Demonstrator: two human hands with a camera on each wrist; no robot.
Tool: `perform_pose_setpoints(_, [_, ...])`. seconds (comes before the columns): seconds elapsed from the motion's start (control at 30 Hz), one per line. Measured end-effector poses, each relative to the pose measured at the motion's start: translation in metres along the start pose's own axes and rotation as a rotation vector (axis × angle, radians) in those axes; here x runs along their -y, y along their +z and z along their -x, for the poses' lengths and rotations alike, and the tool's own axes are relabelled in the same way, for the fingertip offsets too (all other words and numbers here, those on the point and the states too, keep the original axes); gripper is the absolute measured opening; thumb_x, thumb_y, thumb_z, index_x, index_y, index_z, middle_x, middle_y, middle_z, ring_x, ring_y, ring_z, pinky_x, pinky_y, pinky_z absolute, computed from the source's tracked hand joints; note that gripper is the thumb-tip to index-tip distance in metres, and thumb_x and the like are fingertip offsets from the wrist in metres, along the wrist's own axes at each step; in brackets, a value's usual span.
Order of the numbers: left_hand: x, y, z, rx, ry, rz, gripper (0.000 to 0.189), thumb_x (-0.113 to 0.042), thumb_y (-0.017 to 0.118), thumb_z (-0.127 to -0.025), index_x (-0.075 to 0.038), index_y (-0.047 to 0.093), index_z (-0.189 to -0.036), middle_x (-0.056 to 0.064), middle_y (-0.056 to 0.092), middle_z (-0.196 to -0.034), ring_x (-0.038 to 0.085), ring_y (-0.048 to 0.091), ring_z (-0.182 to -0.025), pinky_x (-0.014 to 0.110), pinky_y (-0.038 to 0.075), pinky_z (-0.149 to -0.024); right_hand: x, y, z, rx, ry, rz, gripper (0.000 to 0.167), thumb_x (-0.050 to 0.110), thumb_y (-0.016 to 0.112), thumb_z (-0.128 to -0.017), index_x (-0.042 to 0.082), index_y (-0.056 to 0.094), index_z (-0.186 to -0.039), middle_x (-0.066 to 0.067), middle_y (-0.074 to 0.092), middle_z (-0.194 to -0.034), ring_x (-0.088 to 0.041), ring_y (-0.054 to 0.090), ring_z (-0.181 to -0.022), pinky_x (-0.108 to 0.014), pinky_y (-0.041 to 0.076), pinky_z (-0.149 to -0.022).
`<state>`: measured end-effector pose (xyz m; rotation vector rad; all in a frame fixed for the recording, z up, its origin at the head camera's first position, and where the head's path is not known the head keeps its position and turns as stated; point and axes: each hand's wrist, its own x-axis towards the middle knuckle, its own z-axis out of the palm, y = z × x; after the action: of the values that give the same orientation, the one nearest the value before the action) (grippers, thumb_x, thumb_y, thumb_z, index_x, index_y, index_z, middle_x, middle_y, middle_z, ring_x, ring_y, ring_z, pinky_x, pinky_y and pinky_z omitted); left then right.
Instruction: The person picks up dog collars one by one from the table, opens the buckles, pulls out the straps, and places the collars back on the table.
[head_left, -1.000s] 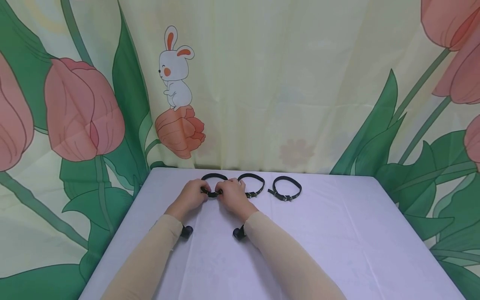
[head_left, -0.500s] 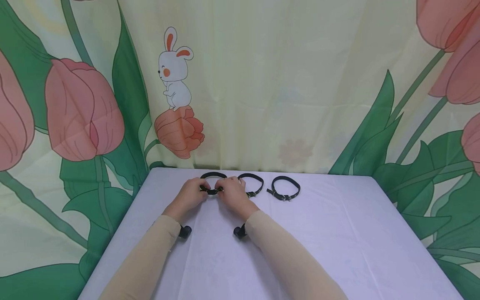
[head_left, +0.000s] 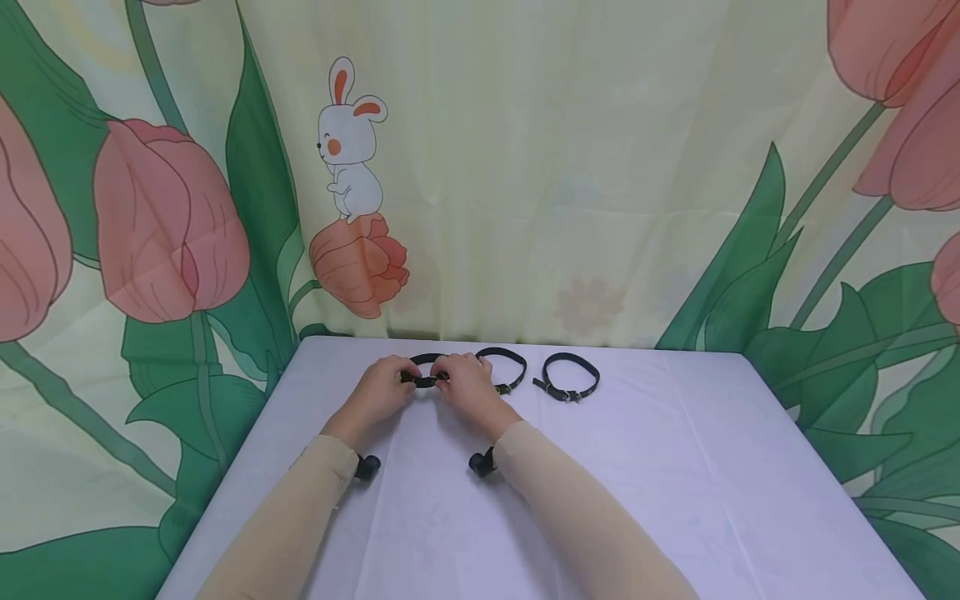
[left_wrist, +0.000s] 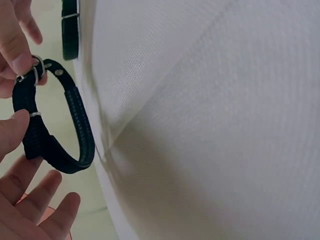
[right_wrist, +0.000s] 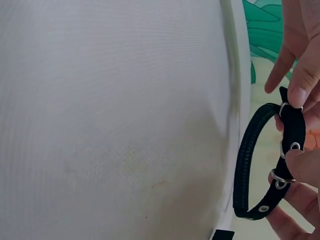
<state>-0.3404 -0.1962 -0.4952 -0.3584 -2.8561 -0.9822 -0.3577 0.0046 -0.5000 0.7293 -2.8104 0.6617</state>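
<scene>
Both hands hold a black buckled collar (head_left: 424, 382) near the table's far edge. My left hand (head_left: 378, 392) pinches the strap beside a metal keeper loop (left_wrist: 35, 114), thumb on the outside and fingers beneath. At the other side, my right hand (head_left: 468, 390) pinches the collar near its silver buckle (right_wrist: 283, 176), with the thumb across the metal. The strap forms a closed loop, its tail end (right_wrist: 283, 93) sticking out past the keeper in the right wrist view. Eyelets (left_wrist: 58, 72) show along the band. The far part of the loop is partly hidden behind the right hand.
Two similar black collars lie to the right, a nearer one (head_left: 524, 367) partly behind the right hand and another (head_left: 597, 377) farther right. A white cloth covers the table (head_left: 637, 483). Behind it hangs a curtain (head_left: 510, 208) printed with tulips and a rabbit.
The held collar has tipped slightly: its front strap sits a little higher and its far arc lower. Both hands keep their grip. The other collars have not moved.
</scene>
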Motion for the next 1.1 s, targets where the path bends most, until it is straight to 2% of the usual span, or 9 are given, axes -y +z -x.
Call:
perform_pose_setpoints(0.13, [-0.001, -0.001, 0.001, 0.002, -0.007, 0.002, 0.020, -0.002, 0.080, -0.092, -0.010, 0.078, -0.111, 0.012, 0.075, -0.117, 0.032, 0.068, -0.117, 0.052, 0.052, -0.108, 0.001, -0.002, 0.001, -0.019, -0.006, -0.004, 0.015, 0.015, 0.075, -0.099, 0.025, 0.076, -0.109, 0.002, 0.077, -0.108, -0.028, 0.065, -0.111, -0.071, 0.036, -0.115])
perform_pose_setpoints(0.33, [-0.004, -0.001, 0.002, 0.000, -0.025, 0.012, 0.024, 0.000, 0.081, -0.091, -0.012, 0.077, -0.112, 0.011, 0.074, -0.118, 0.033, 0.066, -0.118, 0.054, 0.051, -0.109, 0.002, -0.007, 0.002, -0.031, -0.008, -0.021, 0.014, 0.014, 0.074, -0.099, 0.023, 0.076, -0.110, 0.000, 0.078, -0.110, -0.030, 0.066, -0.110, -0.070, 0.039, -0.112])
perform_pose_setpoints(0.5, [-0.009, -0.002, 0.003, -0.007, -0.031, 0.019, 0.025, 0.001, 0.080, -0.091, -0.013, 0.076, -0.110, 0.011, 0.074, -0.119, 0.034, 0.065, -0.120, 0.056, 0.049, -0.111, 0.001, -0.010, 0.003, -0.040, -0.004, -0.034, 0.016, 0.015, 0.074, -0.099, 0.023, 0.077, -0.112, 0.000, 0.079, -0.114, -0.030, 0.066, -0.110, -0.065, 0.043, -0.106])
perform_pose_setpoints(0.77, [-0.016, -0.004, 0.004, -0.038, -0.001, 0.028, 0.025, 0.003, 0.080, -0.089, -0.013, 0.076, -0.108, 0.010, 0.074, -0.115, 0.032, 0.065, -0.115, 0.054, 0.050, -0.108, 0.002, -0.017, 0.005, -0.051, 0.001, -0.042, 0.017, 0.017, 0.075, -0.099, 0.022, 0.077, -0.115, -0.002, 0.079, -0.116, -0.031, 0.068, -0.111, -0.054, 0.050, -0.090])
perform_pose_setpoints(0.93, [-0.015, -0.004, 0.004, -0.058, 0.031, 0.021, 0.025, 0.003, 0.081, -0.089, -0.013, 0.077, -0.108, 0.009, 0.075, -0.114, 0.032, 0.066, -0.115, 0.054, 0.050, -0.107, 0.002, -0.020, 0.008, -0.058, -0.006, -0.055, 0.016, 0.017, 0.075, -0.099, 0.022, 0.077, -0.115, -0.001, 0.078, -0.111, -0.028, 0.067, -0.104, -0.051, 0.050, -0.086])
perform_pose_setpoints(1.1, [-0.017, -0.004, 0.004, -0.069, 0.035, 0.018, 0.024, 0.002, 0.080, -0.091, -0.013, 0.077, -0.109, 0.008, 0.075, -0.115, 0.032, 0.066, -0.116, 0.054, 0.051, -0.107, 0.003, -0.025, 0.010, -0.056, -0.004, -0.064, 0.015, 0.018, 0.074, -0.101, 0.023, 0.077, -0.115, 0.001, 0.078, -0.112, -0.024, 0.066, -0.101, -0.049, 0.050, -0.087])
